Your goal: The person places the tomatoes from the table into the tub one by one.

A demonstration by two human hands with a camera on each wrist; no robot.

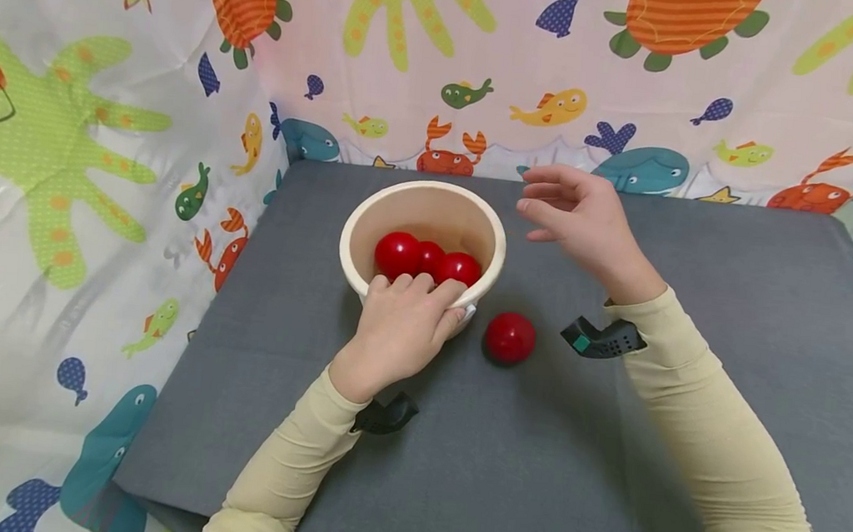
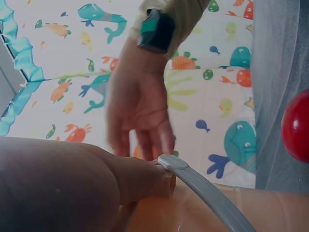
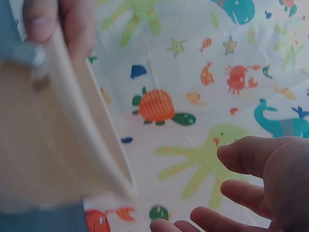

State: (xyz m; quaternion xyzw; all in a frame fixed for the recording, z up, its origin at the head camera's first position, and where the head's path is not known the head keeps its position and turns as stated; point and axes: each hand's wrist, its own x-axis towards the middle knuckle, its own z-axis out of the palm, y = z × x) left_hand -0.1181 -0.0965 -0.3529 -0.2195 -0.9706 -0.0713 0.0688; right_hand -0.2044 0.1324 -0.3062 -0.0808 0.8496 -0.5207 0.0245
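Observation:
A cream bucket (image 1: 426, 191) stands on the table, tilted a little, with several red balls (image 1: 397, 254) inside. My left hand (image 1: 400, 331) grips its near rim, fingers over the edge and thumb outside. Beside that thumb the left wrist view shows the bucket's grey-white handle (image 2: 212, 195). My right hand (image 1: 576, 219) hangs in the air right of the bucket, fingers loosely bent and holding nothing. In the right wrist view its fingers (image 3: 241, 198) are apart from the bucket (image 3: 53, 140). One more red ball (image 1: 509, 338) lies on the table, right of the bucket.
A grey cloth covers the table (image 1: 529, 491). Curtains printed with sea animals (image 1: 455, 93) hang behind it and along its left side. Each wrist wears a black camera band (image 1: 601, 338).

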